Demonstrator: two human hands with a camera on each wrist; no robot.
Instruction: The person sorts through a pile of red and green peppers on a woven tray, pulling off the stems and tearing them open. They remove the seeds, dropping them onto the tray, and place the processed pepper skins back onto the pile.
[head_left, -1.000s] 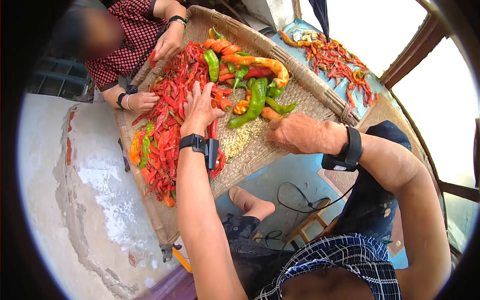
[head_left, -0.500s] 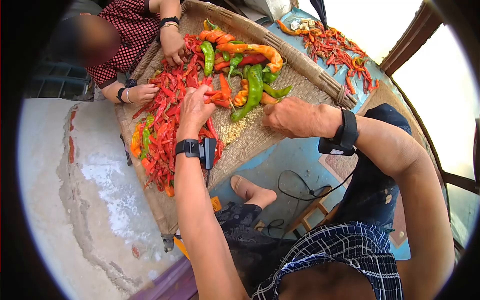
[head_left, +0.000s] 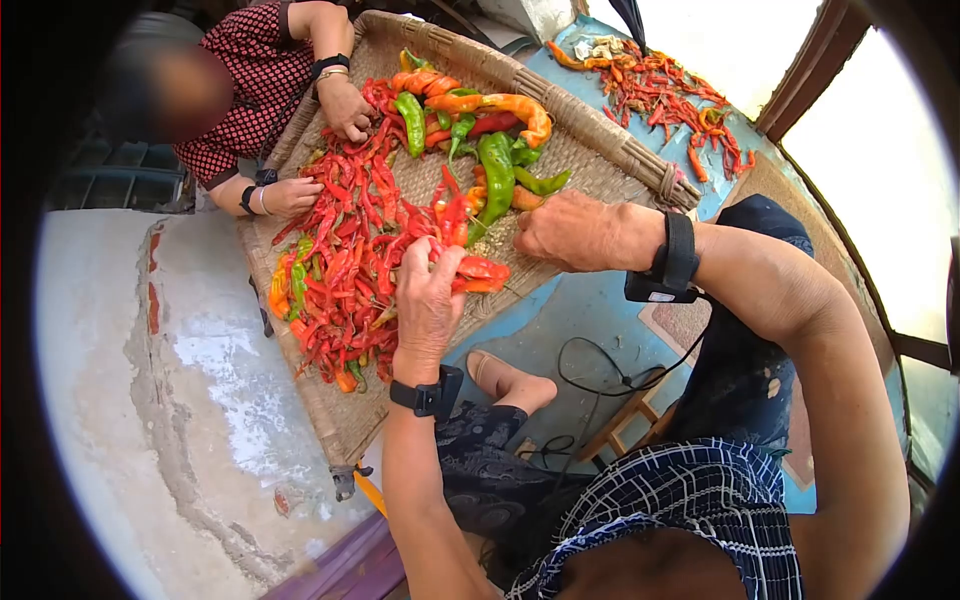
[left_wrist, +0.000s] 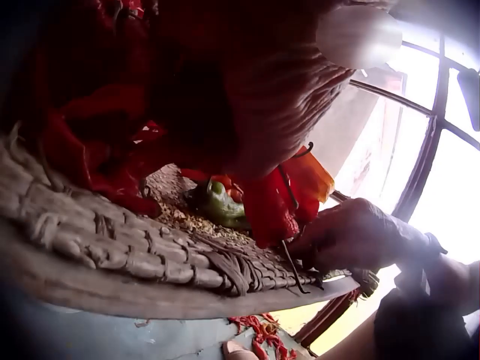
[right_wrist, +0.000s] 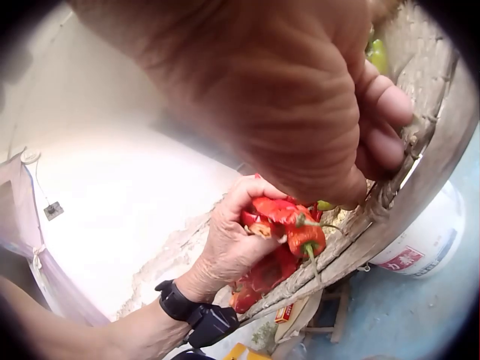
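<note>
My left hand (head_left: 428, 300) pinches a few red peppers (head_left: 482, 275) above the near edge of the woven tray (head_left: 580, 130); their stems stick out in the left wrist view. In the right wrist view, the left hand (right_wrist: 229, 244) has its fingers curled round red peppers (right_wrist: 306, 240). A heap of red peppers (head_left: 340, 260) lies left of it. My right hand (head_left: 575, 232) is at the tray's near rim, fingers curled in against it, beside large green peppers (head_left: 493, 185) and pale seeds. Whether it grips the rim cannot be told.
Another person's hands (head_left: 345, 108) touch the heap at the tray's far left. More red peppers (head_left: 660, 95) lie on a blue surface behind the tray. Below stand a wooden stool (head_left: 620, 425) with a black cable near it and a white bucket (right_wrist: 427, 232).
My left hand has moved down and right, toward the near edge, with red peppers in its fingers. The other person's upper hand has moved onto the heap. My right hand has shifted slightly left.
</note>
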